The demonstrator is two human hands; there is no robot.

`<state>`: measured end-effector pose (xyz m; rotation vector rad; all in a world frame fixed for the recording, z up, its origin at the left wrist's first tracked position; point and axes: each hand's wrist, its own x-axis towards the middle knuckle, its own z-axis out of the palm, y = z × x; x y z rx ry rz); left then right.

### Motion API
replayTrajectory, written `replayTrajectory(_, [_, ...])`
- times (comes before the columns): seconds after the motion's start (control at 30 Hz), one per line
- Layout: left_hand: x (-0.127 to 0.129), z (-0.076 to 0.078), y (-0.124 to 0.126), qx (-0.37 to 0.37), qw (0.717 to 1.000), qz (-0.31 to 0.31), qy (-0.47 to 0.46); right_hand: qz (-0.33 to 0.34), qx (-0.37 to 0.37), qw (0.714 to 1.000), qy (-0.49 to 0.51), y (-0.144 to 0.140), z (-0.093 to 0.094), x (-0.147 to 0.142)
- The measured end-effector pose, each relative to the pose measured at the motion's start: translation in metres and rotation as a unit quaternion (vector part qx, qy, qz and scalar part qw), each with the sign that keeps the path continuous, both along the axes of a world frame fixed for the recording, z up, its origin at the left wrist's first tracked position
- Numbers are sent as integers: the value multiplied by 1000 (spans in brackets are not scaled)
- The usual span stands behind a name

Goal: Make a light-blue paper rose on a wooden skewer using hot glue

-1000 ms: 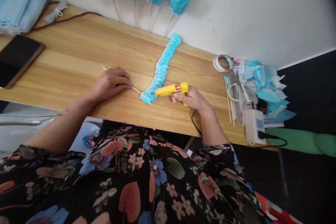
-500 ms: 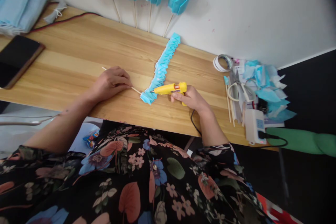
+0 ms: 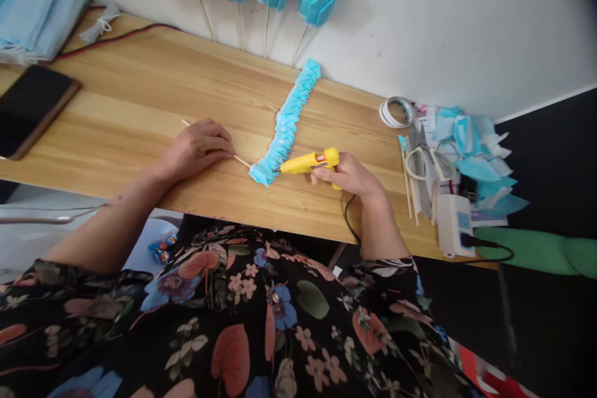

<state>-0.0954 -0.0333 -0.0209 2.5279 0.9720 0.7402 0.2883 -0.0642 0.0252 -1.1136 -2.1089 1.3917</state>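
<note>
The blue strip [image 3: 289, 115] is probably very light, soft and flexible, and liable to crease or tear under a hard pull. Take hold at its outer margins with light finger pressure; avoid crushing the folds. The stick [image 3: 241, 161] appears slim and stiff; pinch it along the shaft, without bending. Hold the glue gun [image 3: 310, 161] by its handle only, as the nozzle may be hot.

Position: the blue strip lies on the tabletop [image 3: 140, 87], running from the far edge toward the near edge and ending short of it. The left hand [image 3: 198, 146] pinches the stick, whose tip meets the strip's near end. The right hand [image 3: 352, 173] grips the glue gun, nozzle beside that end; contact cannot be confirmed.

Appearance: bright blue, overlapping pointed folds, whitish left margin.
</note>
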Motion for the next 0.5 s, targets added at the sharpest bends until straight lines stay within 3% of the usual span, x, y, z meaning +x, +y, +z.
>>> replayTrajectory(0.27, [0,-3,-1,19,1000,-8,-9,-27,32,999,34,2,-10,7])
replayTrajectory(0.5, [5,5,-6,10,1000,-7,-24,-63,12,997,31,3,-18,7])
